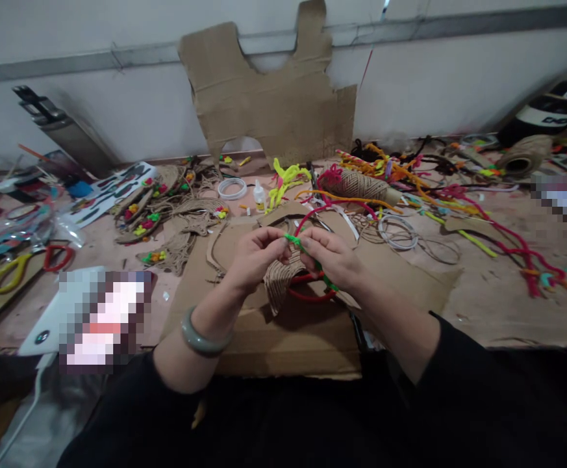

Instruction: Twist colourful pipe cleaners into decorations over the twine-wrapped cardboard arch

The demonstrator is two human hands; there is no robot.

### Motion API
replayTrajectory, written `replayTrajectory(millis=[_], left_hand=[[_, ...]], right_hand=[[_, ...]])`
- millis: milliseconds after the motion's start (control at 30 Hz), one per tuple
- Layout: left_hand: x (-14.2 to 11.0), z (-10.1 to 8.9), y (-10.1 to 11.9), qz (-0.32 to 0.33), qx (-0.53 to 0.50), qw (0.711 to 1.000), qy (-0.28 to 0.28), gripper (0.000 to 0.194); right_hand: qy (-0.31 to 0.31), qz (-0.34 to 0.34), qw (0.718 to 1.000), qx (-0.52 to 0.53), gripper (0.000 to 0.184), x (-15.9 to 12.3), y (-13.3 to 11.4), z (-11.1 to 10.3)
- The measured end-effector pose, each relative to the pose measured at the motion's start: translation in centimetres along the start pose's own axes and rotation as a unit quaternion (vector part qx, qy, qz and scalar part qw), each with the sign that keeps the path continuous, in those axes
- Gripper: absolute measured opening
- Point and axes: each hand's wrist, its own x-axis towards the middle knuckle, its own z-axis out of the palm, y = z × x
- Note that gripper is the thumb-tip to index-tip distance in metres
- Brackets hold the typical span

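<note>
Between my fingertips is a knotted green cord [293, 240]. My left hand [260, 253] pinches its left end. From the other side my right hand [329, 255] pinches the same cord, and more green shows below that hand. A red cord [312, 213] arches up behind my fingers, and a red loop [312, 298] hangs beneath them. Just under my hands lies a curved piece wound in tan twine [278, 289], partly hidden by my fingers. All this is above a cardboard sheet [283, 344].
Twine-covered pieces with coloured knots [141, 221] lie at left, near yellow-handled scissors [10, 273] and a white power bank [63, 305]. Behind my hands stand a small glue bottle [259, 196] and a twine spool [356, 187]. Tangled cords [497, 227] spread at right. Cut cardboard [268, 84] leans on the wall.
</note>
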Motion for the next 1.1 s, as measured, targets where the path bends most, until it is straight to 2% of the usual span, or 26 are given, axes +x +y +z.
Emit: replayTrajectory(millis=[133,333,500,733,800,900,1000,1100], left_hand=[[0.1,0.1,-0.1,-0.012,-0.007,1.0,0.009,0.019],[0.1,0.3,0.0,-0.033,0.051,0.998,0.01,0.015],[0.2,0.4,-0.2,-0.043,0.06,0.997,0.011,0.014],[0.0,0.6,-0.1,-0.073,0.013,0.997,0.001,0.014],[-0.1,0.6,0.0,-0.067,0.016,0.998,0.001,0.012],[-0.3,0.6,-0.1,-0.029,0.055,0.998,0.018,0.008],[-0.5,0.5,-0.1,0.026,0.095,0.994,0.055,0.005],[-0.5,0.4,-0.2,0.043,0.088,0.994,0.052,0.005]], right_hand=[[0.039,-0.047,0.992,-0.114,0.021,0.2,0.6,-0.2],[0.091,-0.186,0.935,-0.287,0.005,0.6,1.4,-0.6],[0.111,-0.189,0.927,-0.305,0.008,0.5,1.3,-0.5],[0.101,-0.213,0.947,-0.217,0.008,0.7,1.5,-0.2],[0.095,-0.192,0.96,-0.178,0.005,0.8,1.5,-0.1],[0.095,-0.093,0.99,-0.052,0.008,0.9,1.6,0.1],[0.116,0.002,0.99,0.081,0.017,1.0,1.4,-0.1],[0.116,0.015,0.991,0.06,0.019,0.9,1.1,-0.3]])
